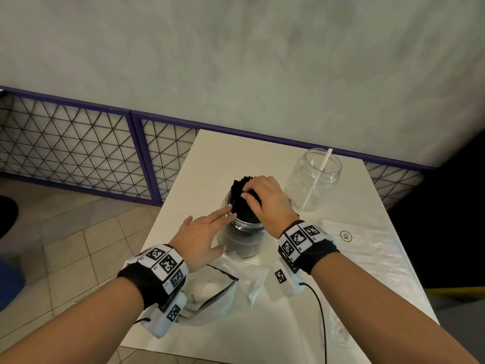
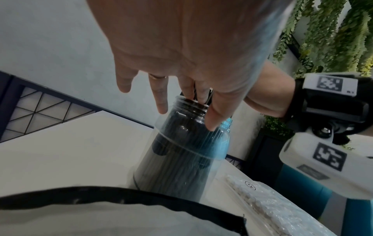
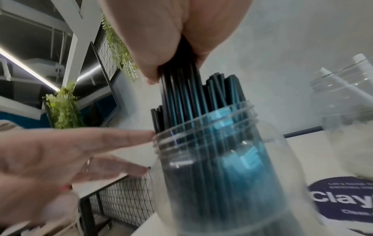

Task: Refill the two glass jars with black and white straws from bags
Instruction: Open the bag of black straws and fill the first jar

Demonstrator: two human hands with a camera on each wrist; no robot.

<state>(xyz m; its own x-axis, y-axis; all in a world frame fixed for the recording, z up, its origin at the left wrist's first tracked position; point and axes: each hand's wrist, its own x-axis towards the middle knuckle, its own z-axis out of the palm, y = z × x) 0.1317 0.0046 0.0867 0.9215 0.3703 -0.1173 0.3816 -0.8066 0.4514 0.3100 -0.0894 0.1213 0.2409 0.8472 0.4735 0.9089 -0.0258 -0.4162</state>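
A glass jar [image 1: 242,239] packed with black straws [image 1: 242,198] stands mid-table. My right hand [image 1: 262,198] reaches over its mouth and grips a bunch of the black straws [image 3: 181,89] sticking up out of the jar [image 3: 222,159]. My left hand [image 1: 202,233] lies open against the jar's left side, straight fingers [image 3: 113,137] touching the rim and thumb [image 2: 218,111] against the glass [image 2: 181,151]. A second glass jar [image 1: 313,179] at the back right holds one white straw [image 1: 319,177]. A clear bag of white straws [image 1: 367,248], marked XL, lies right of the jars.
An emptied clear bag with a black edge [image 1: 210,287] lies at the table's near left under my left wrist. A purple-framed wire mesh fence [image 1: 78,143] runs behind the white table [image 1: 223,153]. A dark round sticker [image 3: 343,199] is on the tabletop.
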